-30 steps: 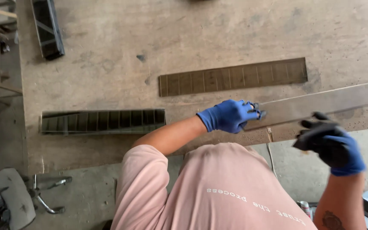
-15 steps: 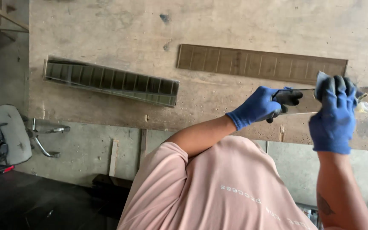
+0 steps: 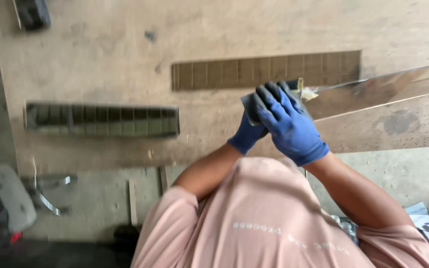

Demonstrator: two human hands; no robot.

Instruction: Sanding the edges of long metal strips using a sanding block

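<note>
Over workbench (image 3: pixel 100 54): my right hand (image 3: pixel 290 126) closed on grey pad (image 3: pixel 248 106) at near end of long metal strip (image 3: pixel 373 92); left hand (image 3: pixel 248 135) grips underneath. Rubbing seems only begun; most of strip untouched.

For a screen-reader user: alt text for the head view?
Two blue-gloved hands, right over left, grip the end of a long shiny strip above a worn board. Two slotted bars lie on it.

Both blue-gloved hands meet, right hand (image 3: pixel 290 128) clasped over left hand (image 3: pixel 248 135).
</note>
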